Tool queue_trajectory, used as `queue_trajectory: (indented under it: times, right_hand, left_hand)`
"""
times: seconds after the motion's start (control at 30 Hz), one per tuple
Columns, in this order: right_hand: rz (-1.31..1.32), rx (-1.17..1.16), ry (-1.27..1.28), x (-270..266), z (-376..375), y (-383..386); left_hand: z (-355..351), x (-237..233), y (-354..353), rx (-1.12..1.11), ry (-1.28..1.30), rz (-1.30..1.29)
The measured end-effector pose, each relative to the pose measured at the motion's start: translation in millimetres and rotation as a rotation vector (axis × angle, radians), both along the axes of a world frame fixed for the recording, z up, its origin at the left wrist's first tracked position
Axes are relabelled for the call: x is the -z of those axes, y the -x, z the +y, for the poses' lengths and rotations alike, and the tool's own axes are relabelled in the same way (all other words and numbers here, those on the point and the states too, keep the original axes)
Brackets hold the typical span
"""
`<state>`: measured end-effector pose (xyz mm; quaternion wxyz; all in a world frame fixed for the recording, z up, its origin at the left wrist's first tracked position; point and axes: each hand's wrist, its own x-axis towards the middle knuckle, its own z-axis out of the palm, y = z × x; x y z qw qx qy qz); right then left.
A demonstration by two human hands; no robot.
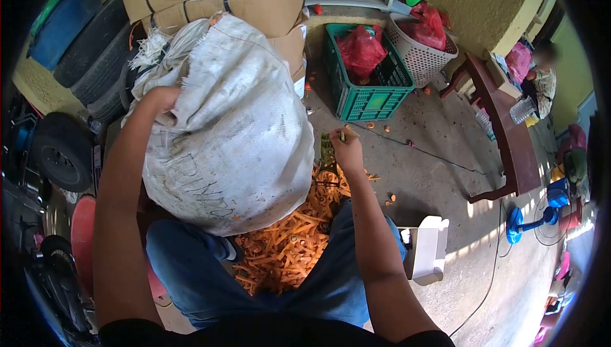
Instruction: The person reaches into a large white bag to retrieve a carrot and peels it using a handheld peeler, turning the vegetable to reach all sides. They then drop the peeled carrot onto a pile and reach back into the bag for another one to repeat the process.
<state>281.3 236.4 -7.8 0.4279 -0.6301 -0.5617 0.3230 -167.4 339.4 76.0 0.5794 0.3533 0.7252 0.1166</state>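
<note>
A large white woven sack [235, 124] stands bulging in front of my knees. My left hand [167, 100] is closed on the gathered cloth near its mouth, at the upper left side. To the right of the sack, my right hand [347, 149] is wrapped round a green tool with a dark, frame-like lower end [327, 153]; its exact kind is hard to make out. This tool hangs just above a heap of orange carrot strips [280, 251] piled on the floor between my legs. What the sack contains is hidden.
Behind the sack are stacked cardboard bales [242, 3]. A green crate [372, 102] and a white basket [428, 48] hold red plastic bags. At right stand a reddish-brown bench [509, 137], a blue fan [528, 223] and another person [544, 83]. Tyres [60, 149] line the left; cables cross the floor.
</note>
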Motion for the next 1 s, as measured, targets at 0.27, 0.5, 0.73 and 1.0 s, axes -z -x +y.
queue_trajectory:
  times: [0.27, 0.5, 0.73, 1.0]
  right_hand:
    - [0.051, -0.036, 0.030, -2.3, 4.0, -2.7]
    - [0.070, -0.060, 0.046, 0.5, 4.6, -4.6]
    - [0.026, -0.039, 0.014, 2.7, 3.9, -3.7]
    - [-0.002, -0.089, 0.017, -1.5, 2.4, 3.8]
  left_hand:
    - [-24.7, -15.7, -25.6, 0.189, -0.269, 0.089]
    - [-85.1, -90.2, -72.5, 0.874, -0.851, 0.352]
    - [-88.1, -151.9, -29.6, 0.585, -0.968, 0.388]
    - [-167.8, -156.7, -53.5, -0.237, -1.380, -0.637]
